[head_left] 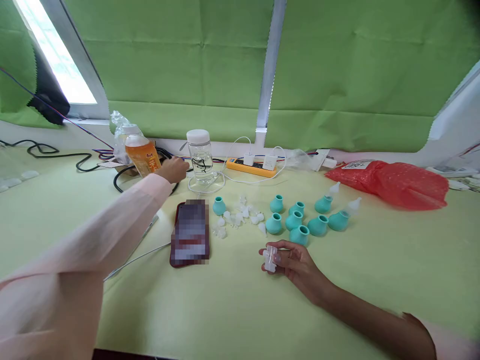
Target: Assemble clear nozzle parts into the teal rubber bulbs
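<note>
My left hand (173,169), in a pale pink sleeve, reaches far across the table with fingers curled, between an orange drink bottle (143,156) and a clear glass jar with a white lid (200,158). Whether it grips anything is hidden. Nearer me, my right hand (294,261) rests on the table, pinching a small clear plastic piece (270,258). Just beyond it stand several teal rubber bulbs (300,220); two (339,218) have clear tips fitted. A scatter of small clear plastic parts (238,218) lies left of them, beside one more teal bulb (219,205).
A phone in a dark red case (190,233) lies face up by my left forearm. At the back are a yellow power strip with white chargers (253,166), black cables (45,150) and a red plastic bag (393,183). Green cloth covers the window behind.
</note>
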Demonstrator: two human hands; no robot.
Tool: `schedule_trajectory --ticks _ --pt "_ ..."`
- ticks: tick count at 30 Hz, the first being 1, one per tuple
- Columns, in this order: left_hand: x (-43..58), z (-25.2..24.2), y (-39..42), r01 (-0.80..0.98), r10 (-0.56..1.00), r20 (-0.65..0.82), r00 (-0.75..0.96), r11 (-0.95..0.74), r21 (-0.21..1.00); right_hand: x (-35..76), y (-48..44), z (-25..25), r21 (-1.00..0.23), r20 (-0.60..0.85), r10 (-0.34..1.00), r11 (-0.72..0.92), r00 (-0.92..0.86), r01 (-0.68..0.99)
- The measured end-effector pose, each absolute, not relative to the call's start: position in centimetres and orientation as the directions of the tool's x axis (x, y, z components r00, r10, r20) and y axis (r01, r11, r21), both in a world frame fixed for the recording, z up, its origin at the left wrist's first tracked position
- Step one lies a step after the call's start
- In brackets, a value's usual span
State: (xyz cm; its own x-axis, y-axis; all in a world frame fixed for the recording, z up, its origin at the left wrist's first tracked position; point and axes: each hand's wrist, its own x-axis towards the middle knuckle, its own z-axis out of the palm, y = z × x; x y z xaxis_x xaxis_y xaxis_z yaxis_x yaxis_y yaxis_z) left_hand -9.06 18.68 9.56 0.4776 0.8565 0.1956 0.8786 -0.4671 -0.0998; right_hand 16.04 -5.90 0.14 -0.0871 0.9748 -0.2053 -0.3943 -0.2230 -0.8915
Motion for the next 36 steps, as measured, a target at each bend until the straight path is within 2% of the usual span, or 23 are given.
schedule_trajectory --ticks 5,10,14,18,21,24,26,27,30,33,36 --pt "-8.1 6.0 21.9 0.897 0.901 0.096 0.422 -0.401 -0.186 16.3 -5.9 -0.1 -0.893 -0.194 0.973 -0.228 -0.124 -0.387" --pt "-8.1 5.1 23.4 0.895 0.916 0.036 0.399 -0.381 -0.232 16.4 -5.7 -0.4 -0.898 -0.180 0.973 -0.221 -0.141 -0.380" --pt "-8.3 5.5 22.0 0.878 0.906 0.050 0.421 -0.393 -0.275 16.5 -5.7 -0.3 -0.900 -0.178 0.971 -0.226 -0.158 -0.372" --pt "-7.7 6.9 17.0 0.828 0.856 0.064 0.513 -0.475 -0.298 16.3 -5.8 0.0 -0.907 -0.170 0.971 -0.222 -0.170 -0.357" --pt "-6.3 7.7 10.8 0.767 0.774 0.124 0.622 -0.569 -0.295 16.2 -5.8 0.0 -0.908 -0.174 0.970 -0.226 -0.171 -0.354" --pt "-3.9 6.6 4.6 0.584 0.494 0.339 0.801 -0.770 -0.257 16.2 -6.0 0.0 -0.903 -0.143 0.980 -0.186 -0.137 -0.387" --pt "-2.1 4.5 1.8 0.481 0.379 0.358 0.853 -0.837 -0.260 16.2 -6.2 -0.1 -0.900 -0.105 0.990 -0.136 -0.098 -0.413" --pt "-1.3 3.3 0.9 0.430 0.340 0.332 0.880 -0.868 -0.249 16.2 -6.4 -0.1 -0.901 -0.089 0.993 -0.114 -0.078 -0.420" --pt "0.2 0.1 -0.1 0.408 0.357 0.288 0.888 -0.902 -0.141 16.2 -6.7 -0.2 -0.914 -0.048 0.998 -0.057 -0.034 -0.402" --pt "0.2 -0.9 -0.3 0.445 0.410 0.404 0.818 -0.896 0.008 16.3 -7.0 -0.5 -0.938 0.010 1.000 0.014 0.013 -0.346" --pt "-0.4 -0.4 -0.8 0.349 0.436 0.573 0.694 -0.900 0.262 16.3 -7.0 -0.7 -0.956 0.065 0.997 0.072 0.034 -0.283"
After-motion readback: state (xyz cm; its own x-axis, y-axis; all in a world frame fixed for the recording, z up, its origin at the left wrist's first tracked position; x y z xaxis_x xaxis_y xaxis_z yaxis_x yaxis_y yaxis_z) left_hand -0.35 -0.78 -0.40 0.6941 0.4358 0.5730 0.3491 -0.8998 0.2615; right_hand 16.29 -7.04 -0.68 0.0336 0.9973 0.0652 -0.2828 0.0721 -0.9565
